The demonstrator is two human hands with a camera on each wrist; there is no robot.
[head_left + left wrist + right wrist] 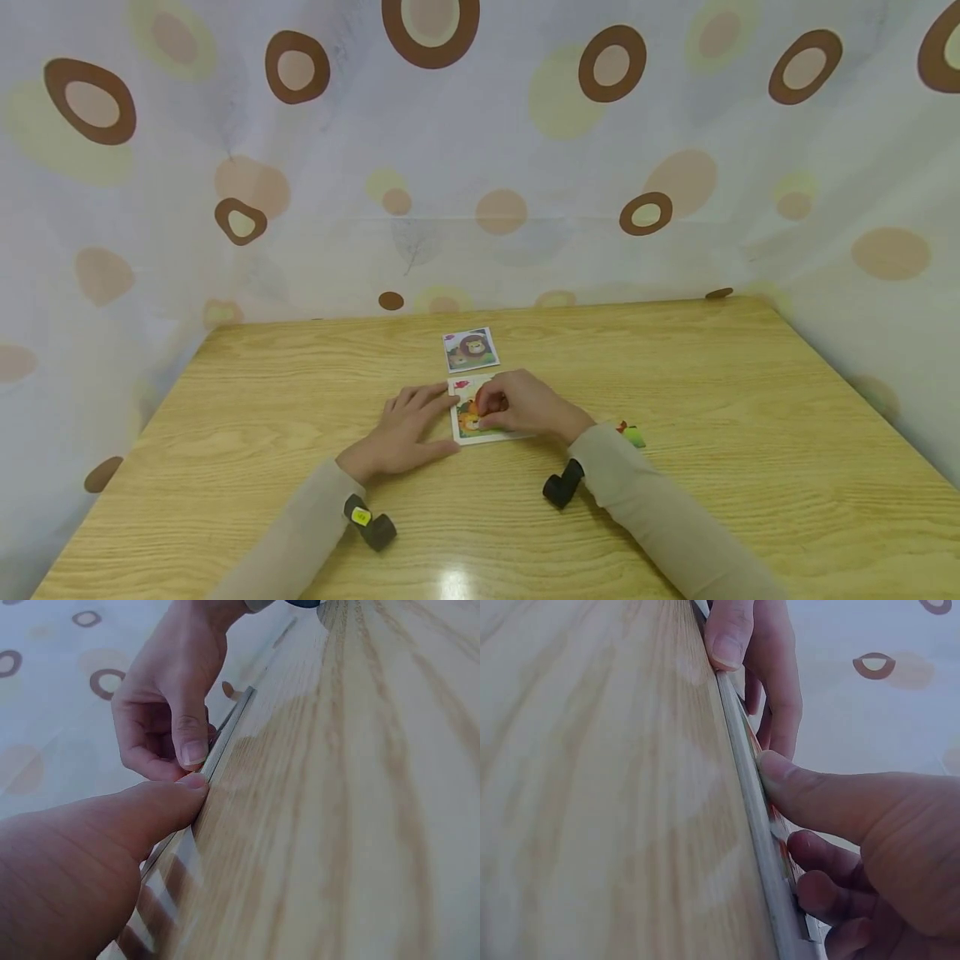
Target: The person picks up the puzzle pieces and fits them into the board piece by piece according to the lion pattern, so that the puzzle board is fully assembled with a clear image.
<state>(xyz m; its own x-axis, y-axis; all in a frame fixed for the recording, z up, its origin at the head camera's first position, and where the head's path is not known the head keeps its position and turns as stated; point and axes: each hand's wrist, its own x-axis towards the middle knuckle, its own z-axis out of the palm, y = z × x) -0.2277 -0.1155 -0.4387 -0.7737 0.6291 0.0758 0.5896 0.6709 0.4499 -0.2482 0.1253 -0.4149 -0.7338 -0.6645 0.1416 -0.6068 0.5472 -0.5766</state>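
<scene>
A jigsaw board with a pale border and an orange lion picture lies flat on the table. My left hand rests at its left side, fingers stretched out along that edge and thumb at the near corner. Over the picture, my right hand curls its fingers and thumb around a puzzle piece, mostly hidden by the hand. In the right wrist view its thumb touches the picture surface. Just beyond the board lies a picture card showing a lion.
Loose green and red puzzle pieces lie right of the board, partly behind the right sleeve. The wooden table meets a patterned cloth at its back edge.
</scene>
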